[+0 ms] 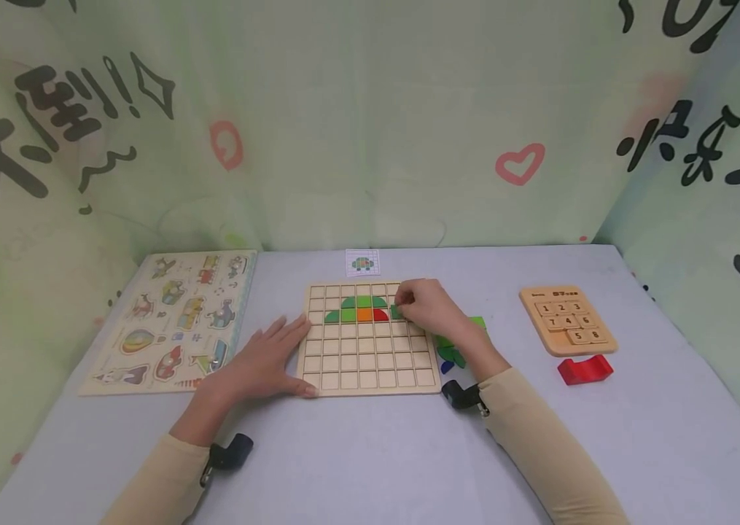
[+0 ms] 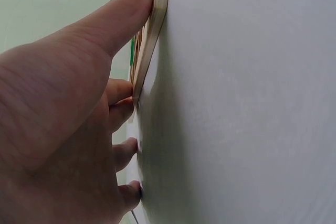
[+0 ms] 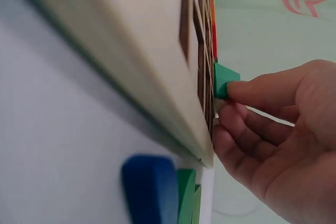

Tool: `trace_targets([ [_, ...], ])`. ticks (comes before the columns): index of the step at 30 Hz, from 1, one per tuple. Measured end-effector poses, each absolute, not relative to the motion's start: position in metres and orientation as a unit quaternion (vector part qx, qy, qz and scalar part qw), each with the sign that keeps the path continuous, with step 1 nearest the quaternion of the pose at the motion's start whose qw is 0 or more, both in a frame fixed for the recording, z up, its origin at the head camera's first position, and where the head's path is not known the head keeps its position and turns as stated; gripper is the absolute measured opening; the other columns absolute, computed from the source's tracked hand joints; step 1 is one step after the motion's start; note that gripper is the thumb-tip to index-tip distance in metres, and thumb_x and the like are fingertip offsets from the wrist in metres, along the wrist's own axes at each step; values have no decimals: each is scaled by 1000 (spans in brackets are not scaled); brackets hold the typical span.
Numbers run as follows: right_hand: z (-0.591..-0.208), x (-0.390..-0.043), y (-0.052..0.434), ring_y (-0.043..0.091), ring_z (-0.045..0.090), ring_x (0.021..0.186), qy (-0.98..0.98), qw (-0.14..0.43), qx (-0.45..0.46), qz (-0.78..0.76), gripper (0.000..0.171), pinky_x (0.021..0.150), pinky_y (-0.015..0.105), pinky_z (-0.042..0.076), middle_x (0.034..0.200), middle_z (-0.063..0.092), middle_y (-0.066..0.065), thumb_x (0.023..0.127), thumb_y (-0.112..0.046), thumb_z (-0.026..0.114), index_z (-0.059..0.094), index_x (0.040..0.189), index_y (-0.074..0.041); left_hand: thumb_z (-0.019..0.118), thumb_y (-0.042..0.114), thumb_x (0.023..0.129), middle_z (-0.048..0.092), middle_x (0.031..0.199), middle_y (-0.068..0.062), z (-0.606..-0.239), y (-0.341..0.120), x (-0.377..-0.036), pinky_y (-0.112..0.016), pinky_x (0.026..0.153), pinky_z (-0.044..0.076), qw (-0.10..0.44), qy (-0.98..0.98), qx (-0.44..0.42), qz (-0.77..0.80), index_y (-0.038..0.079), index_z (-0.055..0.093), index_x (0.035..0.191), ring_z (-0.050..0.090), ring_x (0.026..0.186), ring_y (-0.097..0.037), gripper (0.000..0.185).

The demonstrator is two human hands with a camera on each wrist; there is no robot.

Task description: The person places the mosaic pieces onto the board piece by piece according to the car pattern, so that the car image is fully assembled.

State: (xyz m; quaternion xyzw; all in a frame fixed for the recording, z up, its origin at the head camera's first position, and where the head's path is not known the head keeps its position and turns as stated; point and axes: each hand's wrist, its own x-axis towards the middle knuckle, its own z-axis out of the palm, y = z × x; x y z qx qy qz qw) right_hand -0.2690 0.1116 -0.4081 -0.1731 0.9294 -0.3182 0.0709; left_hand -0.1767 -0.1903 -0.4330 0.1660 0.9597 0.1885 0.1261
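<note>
A wooden grid board (image 1: 370, 361) lies flat on the white table. In its upper rows sit green pieces (image 1: 363, 301), an orange piece (image 1: 364, 315) and a red piece (image 1: 380, 315). My left hand (image 1: 261, 362) rests at the board's left side with fingers spread, the thumb touching the near left corner. My right hand (image 1: 434, 310) pinches a dark green piece (image 3: 223, 80) between thumb and fingers at the grid, just right of the red piece. Whether that piece lies fully in a cell, I cannot tell.
Loose green pieces (image 1: 451, 350) and a blue piece (image 1: 448, 367) lie right of the board. A small pattern card (image 1: 362, 262) lies behind it. Leftward is a picture board (image 1: 176, 321); rightward, a wooden number puzzle (image 1: 568, 321) and a red block (image 1: 585, 370).
</note>
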Motion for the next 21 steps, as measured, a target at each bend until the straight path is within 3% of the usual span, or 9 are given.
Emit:
trace_targets([
  [9,-407,-265,105,21,64,93,951,50,-209,-224,18,86,37,57,108,73,11,92,-3,65,77,105,-2,77,70,66,18,168,-1,-430,-189,-177,-63,123,12,127,959,166,189,15,22,160,9,156,-36,122],
  [12,-406,-262,104,17,61,87,956,53,-223,-185,19,82,32,56,106,74,10,94,-4,64,78,105,-4,77,70,66,19,168,-2,-431,-189,-177,-64,123,12,127,959,167,189,14,22,159,10,156,-37,122],
  [16,-402,-258,110,15,56,77,949,55,-261,-169,18,71,26,51,92,72,6,92,-2,64,81,95,-5,77,70,67,19,168,-2,-432,-189,-177,-64,123,13,126,959,169,188,14,22,159,10,156,-37,122],
  [21,-397,-255,125,16,65,90,936,79,-271,-210,17,80,31,58,100,73,6,90,-2,65,80,98,-6,77,70,66,18,168,-3,-430,-189,-176,-64,123,12,126,960,165,187,14,21,159,9,156,-37,123],
])
